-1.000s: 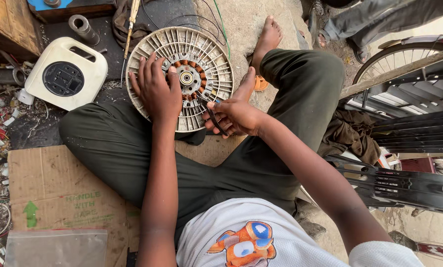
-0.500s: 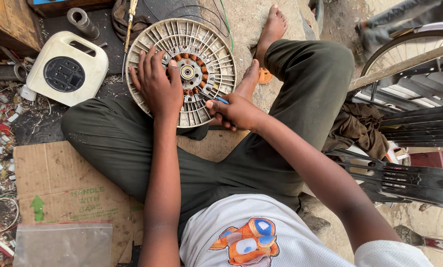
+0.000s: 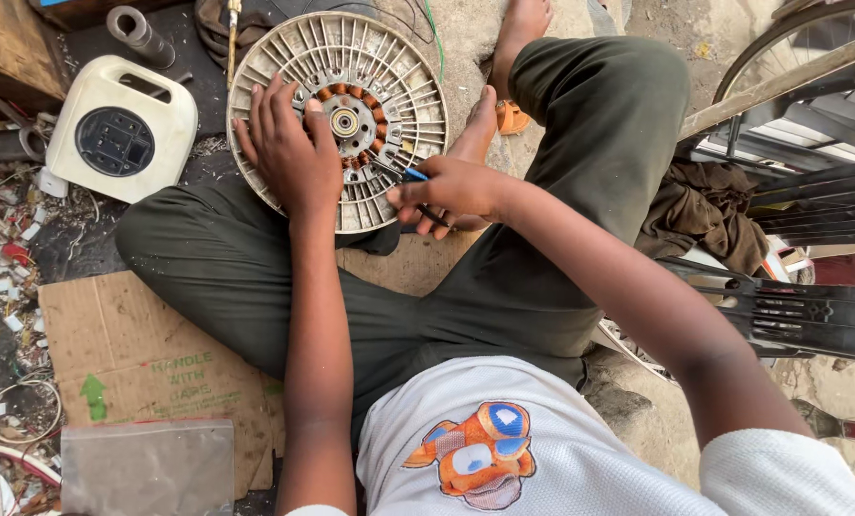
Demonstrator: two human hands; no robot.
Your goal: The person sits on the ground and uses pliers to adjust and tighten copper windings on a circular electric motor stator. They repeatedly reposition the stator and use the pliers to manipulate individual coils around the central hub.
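A round cream plastic motor disc (image 3: 389, 67) with ribbed spokes and a ring of copper windings (image 3: 351, 96) around its hub lies on the ground between my crossed legs. My left hand (image 3: 289, 153) rests flat on the disc's left side, fingers spread. My right hand (image 3: 451, 191) grips a blue-handled tool (image 3: 410, 175), whose dark tip points into the copper windings at the disc's lower right.
A cream cable reel box (image 3: 122, 129) sits at the left beside scattered wire scraps (image 3: 7, 239). Flattened cardboard (image 3: 150, 363) and a clear plastic bag (image 3: 146, 468) lie lower left. Metal frames and a bicycle wheel (image 3: 800, 38) stand at the right, with a brown cloth (image 3: 705, 210).
My right hand has shifted slightly up and toward the hub with the tool. My left hand stays pressed on the disc.
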